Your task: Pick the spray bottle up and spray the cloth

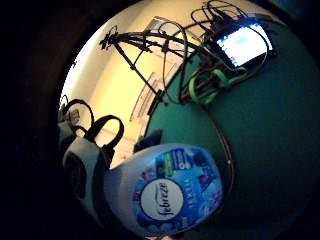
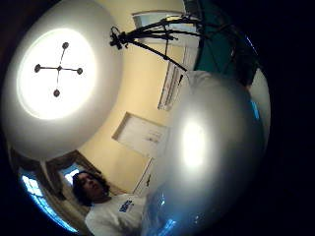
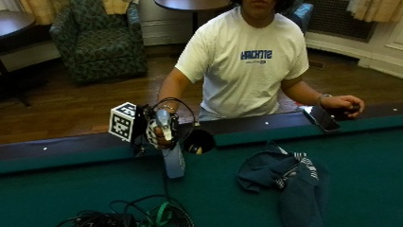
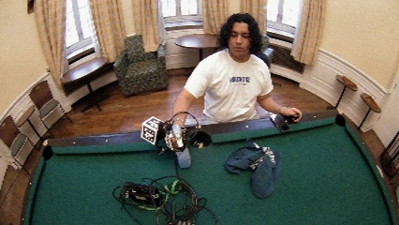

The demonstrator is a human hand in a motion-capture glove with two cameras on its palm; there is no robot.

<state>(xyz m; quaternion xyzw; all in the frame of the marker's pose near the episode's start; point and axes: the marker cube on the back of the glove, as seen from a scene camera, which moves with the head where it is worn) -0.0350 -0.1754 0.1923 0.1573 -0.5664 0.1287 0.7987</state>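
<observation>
In the outside view my gloved right hand [image 3: 161,133] grips the top of the spray bottle [image 3: 174,163], fingers curled round its neck. The bottle hangs upright near the table's rail; I cannot tell whether its base touches the green felt. Its pale body with a blue Febreze label [image 1: 165,192] fills the palm views, the bottle [image 2: 211,152] lying close against the palm. The dark blue cloth [image 3: 283,176] lies crumpled on the felt, well to the side of the bottle and apart from it. The wide view shows the same hand [image 4: 174,133], bottle [image 4: 183,159] and cloth [image 4: 255,165].
A tangle of black and green cables [image 3: 129,218] lies on the felt at the near edge. A phone [image 3: 321,118] rests on the rail [image 3: 75,149] beside the person's bare hand [image 3: 343,104]. A corner pocket [image 3: 200,141] opens just behind the bottle.
</observation>
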